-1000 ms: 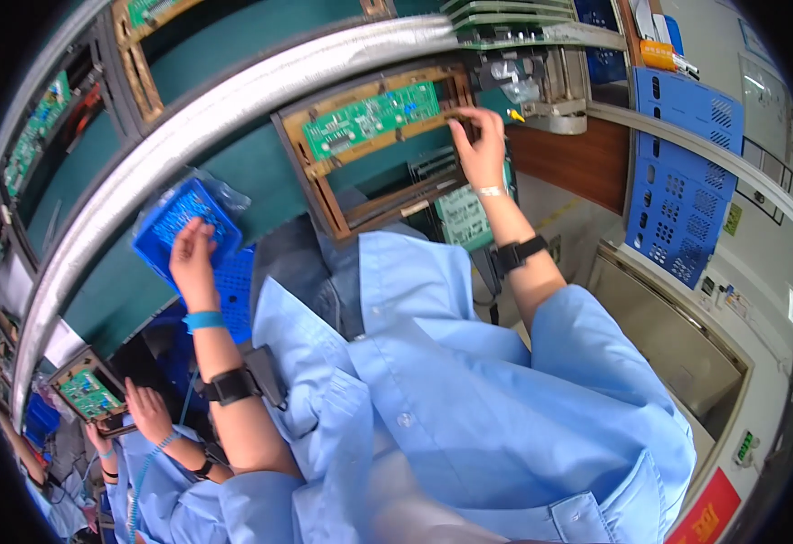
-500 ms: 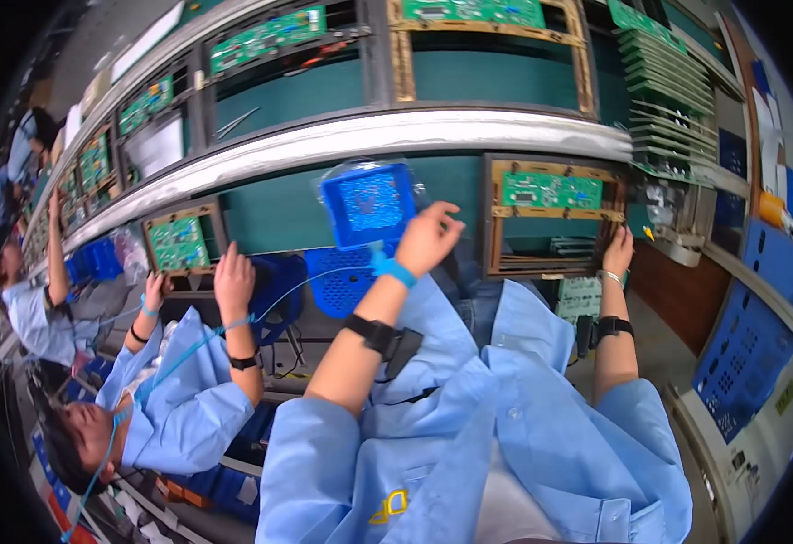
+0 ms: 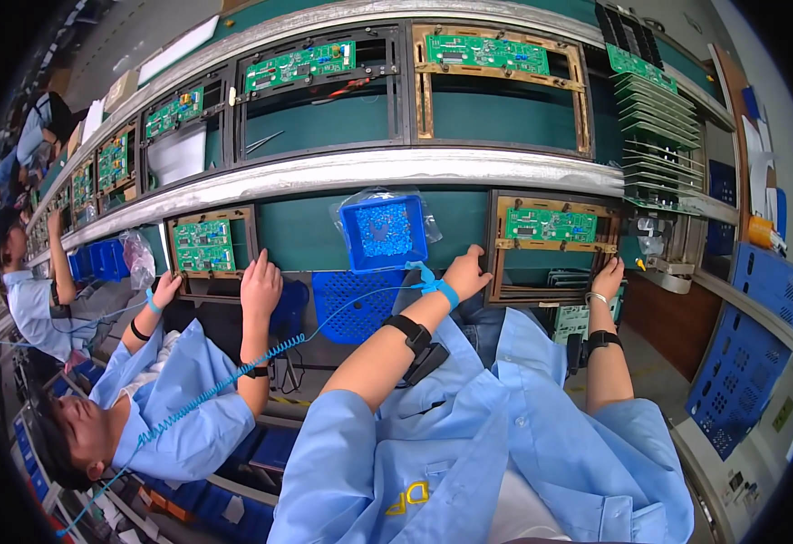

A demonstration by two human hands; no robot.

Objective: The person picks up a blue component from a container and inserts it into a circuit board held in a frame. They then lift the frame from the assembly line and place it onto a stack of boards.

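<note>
In front of me stands a rectangular carrier frame (image 3: 555, 295) with brown inner rails. A green circuit board (image 3: 551, 226) lies across its upper part. My left hand (image 3: 466, 276), with a blue wrist strap (image 3: 438, 287), is at the frame's lower left edge, fingers curled against it. My right hand (image 3: 606, 280) grips the lower right corner, part of its fingers hidden by the frame. Left of the frame sits a blue tray (image 3: 346, 238) of small blue pieces (image 3: 385, 228) in a clear bag. A coiled blue cord (image 3: 233, 377) runs left from the strap.
A silver rail (image 3: 369, 170) crosses behind, with more board-carrying frames (image 3: 503, 82) beyond it. Upright boards (image 3: 657, 118) are racked at the right. A co-worker's hand (image 3: 261, 285) is at another frame (image 3: 206, 216) on the left. A blue perforated basket (image 3: 357, 313) sits below the table edge.
My left hand has moved right, from open beside the blue tray to the carrier frame's left edge. My right hand stays at the frame's right corner. The whole view has shifted slightly.
</note>
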